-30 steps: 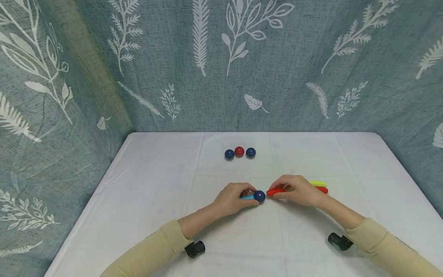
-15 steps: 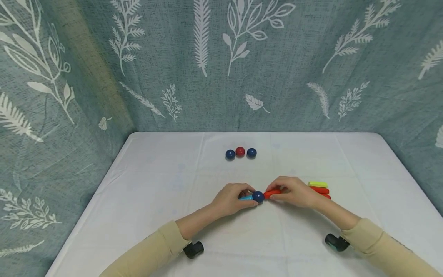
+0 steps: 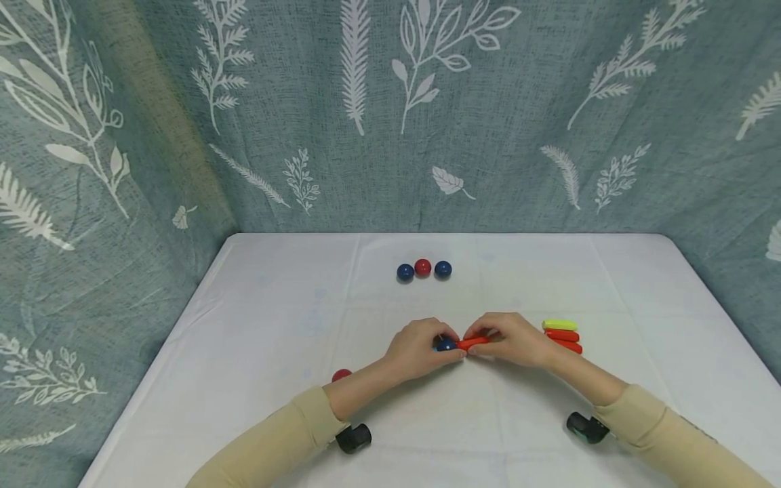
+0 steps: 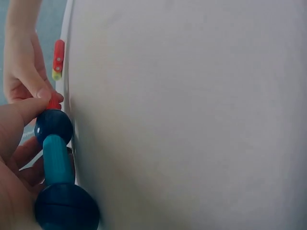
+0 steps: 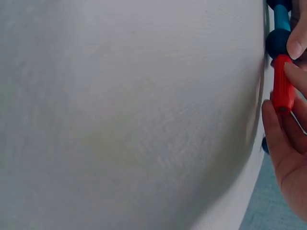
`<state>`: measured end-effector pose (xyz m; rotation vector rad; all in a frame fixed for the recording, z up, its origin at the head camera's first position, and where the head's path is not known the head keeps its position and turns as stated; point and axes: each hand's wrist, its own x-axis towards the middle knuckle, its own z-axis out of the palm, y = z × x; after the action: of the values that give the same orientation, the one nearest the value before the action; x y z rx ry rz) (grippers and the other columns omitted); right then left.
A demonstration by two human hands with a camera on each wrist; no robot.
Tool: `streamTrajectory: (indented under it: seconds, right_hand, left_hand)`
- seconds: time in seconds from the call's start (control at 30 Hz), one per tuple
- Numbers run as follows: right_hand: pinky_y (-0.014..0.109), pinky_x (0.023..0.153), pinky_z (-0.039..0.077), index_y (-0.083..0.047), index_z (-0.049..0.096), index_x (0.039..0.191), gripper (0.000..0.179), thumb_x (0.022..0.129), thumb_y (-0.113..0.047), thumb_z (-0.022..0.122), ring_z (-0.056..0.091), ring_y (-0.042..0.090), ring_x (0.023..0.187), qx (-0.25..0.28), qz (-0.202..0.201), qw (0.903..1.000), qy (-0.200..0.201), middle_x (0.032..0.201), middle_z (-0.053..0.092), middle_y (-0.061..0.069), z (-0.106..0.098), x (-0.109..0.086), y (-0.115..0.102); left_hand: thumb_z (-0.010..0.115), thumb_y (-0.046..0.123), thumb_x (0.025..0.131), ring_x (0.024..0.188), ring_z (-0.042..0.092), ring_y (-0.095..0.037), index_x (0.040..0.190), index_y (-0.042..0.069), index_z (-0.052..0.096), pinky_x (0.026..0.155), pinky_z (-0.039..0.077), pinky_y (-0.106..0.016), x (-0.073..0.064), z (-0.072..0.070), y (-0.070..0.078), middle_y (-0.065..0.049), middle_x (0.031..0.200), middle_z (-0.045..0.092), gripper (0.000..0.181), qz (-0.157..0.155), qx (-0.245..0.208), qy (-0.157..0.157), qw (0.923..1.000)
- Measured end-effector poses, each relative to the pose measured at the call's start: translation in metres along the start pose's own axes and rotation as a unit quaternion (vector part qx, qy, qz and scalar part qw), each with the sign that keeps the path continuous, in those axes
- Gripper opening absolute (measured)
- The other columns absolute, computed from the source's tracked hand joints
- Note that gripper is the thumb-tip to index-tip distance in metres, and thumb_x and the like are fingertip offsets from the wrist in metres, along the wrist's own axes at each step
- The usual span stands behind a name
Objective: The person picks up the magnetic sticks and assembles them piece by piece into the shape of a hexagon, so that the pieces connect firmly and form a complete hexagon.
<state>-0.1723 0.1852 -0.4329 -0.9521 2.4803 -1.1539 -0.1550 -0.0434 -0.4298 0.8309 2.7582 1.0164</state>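
In the head view my left hand (image 3: 417, 349) grips a dark blue ball (image 3: 447, 345) between thumb and fingers. A light blue rod (image 4: 58, 160) joins this ball to a second dark blue ball (image 4: 67, 208), seen in the left wrist view. My right hand (image 3: 512, 339) pinches a red rod (image 3: 472, 343), whose end meets the gripped ball. In the right wrist view the red rod (image 5: 283, 84) lies in line with the light blue rod (image 5: 282, 18). The two hands nearly touch at their fingertips.
Two dark blue balls (image 3: 405, 273) (image 3: 443, 270) and a red ball (image 3: 422, 268) lie farther back. A yellow rod (image 3: 559, 325) and two red rods (image 3: 562, 335) lie right of my right hand. Another red ball (image 3: 342, 375) shows beside my left forearm, partly hidden.
The red rod has moved left until its end met the blue ball. My left fingers have shifted forward round that ball. A red ball has come into view beside the left forearm.
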Motion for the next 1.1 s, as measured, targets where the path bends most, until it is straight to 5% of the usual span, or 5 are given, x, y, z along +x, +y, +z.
streamTrajectory:
  seconds: [0.23,0.53,0.8,1.1]
  right_hand:
    - [0.030,0.082,0.053,-0.011,0.072,0.105,0.016,0.092,-0.019,0.069,0.064,0.014,0.093,-0.001,0.030,0.9990,0.033,0.100,0.069,-0.003,-0.007,0.013,-0.001]
    - [0.042,0.084,0.052,-0.003,0.062,0.125,0.038,0.092,-0.021,0.068,0.062,0.031,0.105,-0.004,0.125,0.9823,0.140,0.120,0.063,0.015,-0.022,0.071,0.009]
    - [0.044,0.091,0.049,0.001,0.054,0.132,0.051,0.087,-0.013,0.073,0.060,0.034,0.110,-0.033,0.126,0.9826,0.132,0.128,0.056,0.022,-0.021,0.105,0.018]
    - [0.041,0.084,0.051,0.000,0.058,0.129,0.048,0.085,-0.009,0.074,0.057,0.030,0.098,-0.086,0.105,0.9834,0.120,0.119,0.059,0.022,-0.014,0.121,0.016]
  left_hand:
    - [0.075,0.029,0.084,0.075,0.056,-0.009,0.092,0.015,0.074,0.066,0.043,-0.022,-0.004,0.000,-0.003,0.004,0.085,0.067,0.015,0.006,0.005,0.017,0.9998]
    - [0.075,0.028,0.085,0.071,0.053,-0.006,0.092,0.016,0.074,0.064,0.043,-0.022,-0.004,-0.001,-0.006,0.009,0.080,0.063,0.014,-0.018,-0.007,0.003,0.9998]
    - [0.075,0.028,0.085,0.071,0.053,-0.007,0.093,0.016,0.074,0.064,0.044,-0.022,-0.006,0.001,-0.008,0.009,0.079,0.062,0.014,-0.018,-0.015,0.004,0.9997]
    - [0.075,0.028,0.085,0.071,0.054,-0.007,0.093,0.016,0.073,0.063,0.044,-0.021,-0.007,0.001,-0.008,0.008,0.081,0.064,0.014,-0.007,-0.018,0.013,0.9997]
